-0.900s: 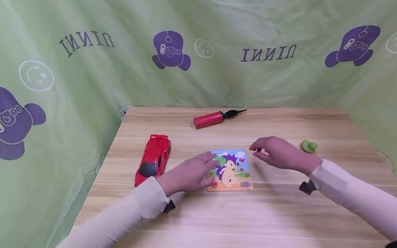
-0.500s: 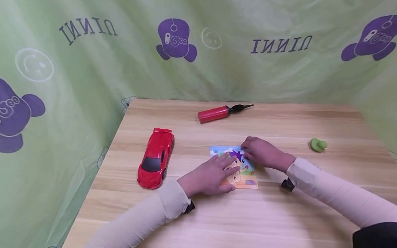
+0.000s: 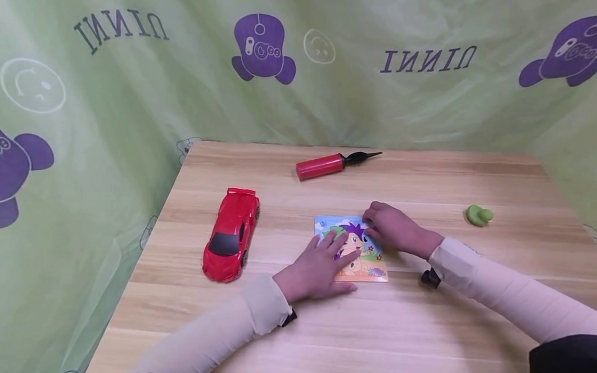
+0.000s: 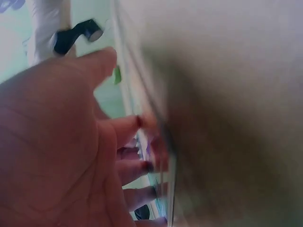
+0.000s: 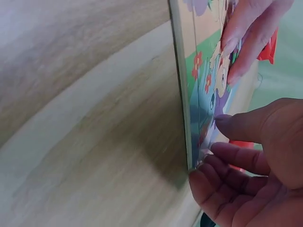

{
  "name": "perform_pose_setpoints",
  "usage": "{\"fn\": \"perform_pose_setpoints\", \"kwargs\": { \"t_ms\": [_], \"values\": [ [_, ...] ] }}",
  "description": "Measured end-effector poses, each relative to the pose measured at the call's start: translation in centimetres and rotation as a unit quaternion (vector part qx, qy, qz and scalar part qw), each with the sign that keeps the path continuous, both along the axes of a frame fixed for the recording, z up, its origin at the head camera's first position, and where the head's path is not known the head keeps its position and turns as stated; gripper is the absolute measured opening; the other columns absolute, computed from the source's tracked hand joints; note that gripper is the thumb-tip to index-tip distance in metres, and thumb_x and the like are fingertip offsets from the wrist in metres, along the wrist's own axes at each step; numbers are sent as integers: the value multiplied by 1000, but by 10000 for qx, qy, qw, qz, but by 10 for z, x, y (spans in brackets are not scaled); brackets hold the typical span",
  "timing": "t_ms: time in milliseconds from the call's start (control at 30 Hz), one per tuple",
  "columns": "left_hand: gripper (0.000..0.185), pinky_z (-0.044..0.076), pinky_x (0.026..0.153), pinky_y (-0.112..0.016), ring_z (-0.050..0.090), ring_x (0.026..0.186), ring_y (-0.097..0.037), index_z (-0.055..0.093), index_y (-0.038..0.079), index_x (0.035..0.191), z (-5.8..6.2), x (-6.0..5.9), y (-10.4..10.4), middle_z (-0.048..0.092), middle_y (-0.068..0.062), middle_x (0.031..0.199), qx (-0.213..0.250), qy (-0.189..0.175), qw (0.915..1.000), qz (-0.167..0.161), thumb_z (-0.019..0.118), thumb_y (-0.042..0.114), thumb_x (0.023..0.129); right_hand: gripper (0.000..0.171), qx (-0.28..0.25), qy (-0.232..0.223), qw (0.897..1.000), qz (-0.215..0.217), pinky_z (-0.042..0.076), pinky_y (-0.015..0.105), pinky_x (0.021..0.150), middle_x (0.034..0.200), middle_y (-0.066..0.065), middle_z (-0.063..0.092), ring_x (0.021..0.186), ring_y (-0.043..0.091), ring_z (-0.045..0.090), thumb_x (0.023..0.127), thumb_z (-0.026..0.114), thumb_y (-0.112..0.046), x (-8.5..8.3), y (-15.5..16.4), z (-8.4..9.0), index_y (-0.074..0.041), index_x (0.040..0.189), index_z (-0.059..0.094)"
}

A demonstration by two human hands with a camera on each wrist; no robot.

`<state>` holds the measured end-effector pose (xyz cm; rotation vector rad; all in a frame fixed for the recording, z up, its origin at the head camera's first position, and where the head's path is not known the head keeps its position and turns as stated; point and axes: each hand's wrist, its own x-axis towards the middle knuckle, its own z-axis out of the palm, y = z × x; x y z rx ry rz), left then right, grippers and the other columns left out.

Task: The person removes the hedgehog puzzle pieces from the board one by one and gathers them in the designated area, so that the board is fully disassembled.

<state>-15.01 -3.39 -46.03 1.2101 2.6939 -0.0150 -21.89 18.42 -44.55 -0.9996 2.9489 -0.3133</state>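
Observation:
A flat jigsaw puzzle (image 3: 376, 261) with a purple-haired hedgehog picture lies on the wooden table. My left hand (image 3: 315, 269) lies across its left half, fingers spread and nearly straight; in the left wrist view the fingertips (image 4: 147, 166) rest on its face. At the upper right corner is my right hand (image 3: 394, 226), its fingers curled. The right wrist view shows the thumb (image 5: 225, 124) on the picture and the other fingers (image 5: 208, 187) bent at the corner's edge. Part of the hedgehog is hidden under the left hand.
A red toy car (image 3: 232, 235) stands left of the puzzle. Behind it lies a red hand pump (image 3: 323, 166) with a black nozzle. A small green knobbed object (image 3: 477, 215) sits to the right. A green printed curtain (image 3: 196, 73) surrounds the wooden table (image 3: 437, 325).
My left hand has moved right, from the puzzle's left edge onto its face. My right hand has come left to the upper right corner. The head view has shifted slightly.

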Motion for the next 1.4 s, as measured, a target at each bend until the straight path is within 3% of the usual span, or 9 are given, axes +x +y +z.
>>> {"fn": "perform_pose_setpoints", "kwargs": {
  "t_ms": [167, 367, 567, 1133, 1400],
  "values": [
    [74, 24, 104, -55, 14, 138, -34, 22, 35, 145, -2, 0, 2, 15, -9, 153, -72, 174, 9998, 68, 25, 74, 82, 29, -45, -231, 9995, -230, 45, 32, 65, 79, 4, 53, 68, 15, 48, 77, 73, -25, -7, -3, -3, -1, 91, 63],
    [78, 32, 100, -54, 23, 134, -34, 27, 35, 144, 5, -1, 6, 21, -9, 150, -80, 467, 9989, -10, 28, 77, 79, 40, -56, -795, 9946, -668, 46, 34, 68, 84, 5, 54, 74, 17, 50, 79, 71, -33, -12, -2, -2, -1, 101, 60],
    [80, 41, 92, -50, 29, 130, -30, 29, 38, 143, 6, -4, 11, 19, -9, 151, -192, 651, 9977, -30, 23, 81, 76, 39, -258, -882, 9932, -710, 43, 32, 63, 81, 5, 53, 70, 17, 47, 78, 72, -32, -13, -1, -1, -2, 99, 59],
    [78, 43, 89, -49, 31, 130, -30, 31, 40, 141, 9, -5, 14, 21, -8, 151, -277, 479, 9984, 88, 23, 82, 75, 32, -624, -1249, 9866, -840, 41, 26, 57, 73, 2, 53, 64, 14, 47, 78, 73, -30, -16, 2, -4, -5, 91, 58],
    [81, 41, 91, -52, 30, 130, -33, 30, 38, 142, 8, -3, 13, 19, -10, 151, -186, 377, 9991, 50, 27, 82, 74, 18, -571, -1918, 9770, -734, 39, 28, 57, 66, -2, 54, 62, 13, 47, 82, 69, -28, -24, 5, 3, -12, 81, 62]
  ]
}}
